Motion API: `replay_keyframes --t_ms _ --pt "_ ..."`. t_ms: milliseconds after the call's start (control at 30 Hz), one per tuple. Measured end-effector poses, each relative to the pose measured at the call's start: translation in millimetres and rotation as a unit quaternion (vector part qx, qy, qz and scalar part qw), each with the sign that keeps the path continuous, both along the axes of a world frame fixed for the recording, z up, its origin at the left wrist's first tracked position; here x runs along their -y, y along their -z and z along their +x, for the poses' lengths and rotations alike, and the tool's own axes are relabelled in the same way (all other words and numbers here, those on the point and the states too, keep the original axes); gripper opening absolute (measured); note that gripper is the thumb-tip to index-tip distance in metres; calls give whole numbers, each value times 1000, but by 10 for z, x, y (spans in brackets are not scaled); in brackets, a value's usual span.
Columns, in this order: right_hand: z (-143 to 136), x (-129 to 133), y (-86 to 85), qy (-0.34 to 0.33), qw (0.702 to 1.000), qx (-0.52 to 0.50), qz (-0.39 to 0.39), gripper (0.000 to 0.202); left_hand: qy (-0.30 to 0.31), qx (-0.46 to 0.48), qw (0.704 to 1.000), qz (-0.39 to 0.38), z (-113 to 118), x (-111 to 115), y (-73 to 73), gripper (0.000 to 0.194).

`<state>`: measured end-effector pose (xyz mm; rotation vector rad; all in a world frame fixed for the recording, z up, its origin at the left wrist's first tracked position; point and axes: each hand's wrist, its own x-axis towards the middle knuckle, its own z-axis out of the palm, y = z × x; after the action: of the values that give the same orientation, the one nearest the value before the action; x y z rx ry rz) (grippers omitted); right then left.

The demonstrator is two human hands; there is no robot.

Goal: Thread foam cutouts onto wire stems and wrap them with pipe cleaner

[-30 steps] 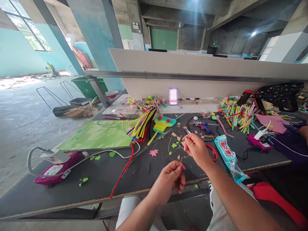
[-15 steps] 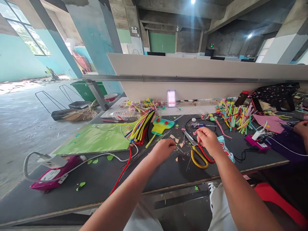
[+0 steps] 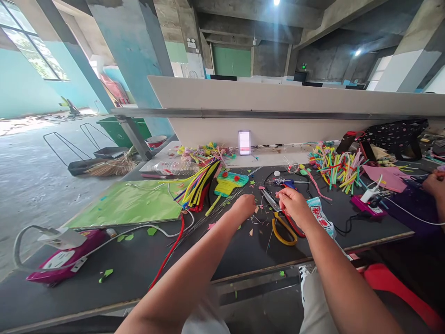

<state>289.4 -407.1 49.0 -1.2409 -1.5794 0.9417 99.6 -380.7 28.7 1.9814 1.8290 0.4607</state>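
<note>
My left hand (image 3: 245, 206) is closed over the middle of the dark table, beside small paper scraps (image 3: 256, 209) and thin wires; whatever its fingers hold is too small to make out. To the right, my right hand (image 3: 292, 202) has its fingertips pinched together just above the scissors (image 3: 285, 228), which have yellow and red handles and open blades. Nothing nameable shows in that pinch. Beyond my left hand lies a yellow and turquoise pipe-cleaner piece (image 3: 231, 183) with red dots and a green stem. A bundle of coloured pipe cleaners (image 3: 200, 188) rests left of it.
A green sheet (image 3: 128, 204) and a magenta power strip (image 3: 66, 257) occupy the left side. A phone (image 3: 244, 142) stands at the back. Right are more pipe cleaners (image 3: 342, 169), a snack packet (image 3: 320, 215), another power strip (image 3: 368, 206) and another person's hand (image 3: 434, 185).
My left hand has moved slightly up and turned, its fingers now more curled. My right hand stays pinched near the scissors. The whole view has shifted a little.
</note>
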Motion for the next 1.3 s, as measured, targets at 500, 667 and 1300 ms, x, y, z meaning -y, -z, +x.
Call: replay_keyframes --t_ms 500,667,1300 --pt "-296 78 -59 -52 987 -138 -58 22 11 714 684 -149 -191 505 -74 23" --pt "-289 73 -62 -44 988 -134 -60 25 31 717 676 -170 -218 547 -40 17" --pt "-215 237 -247 -118 993 8 -4 34 -77 508 857 -42 38 687 -107 9"
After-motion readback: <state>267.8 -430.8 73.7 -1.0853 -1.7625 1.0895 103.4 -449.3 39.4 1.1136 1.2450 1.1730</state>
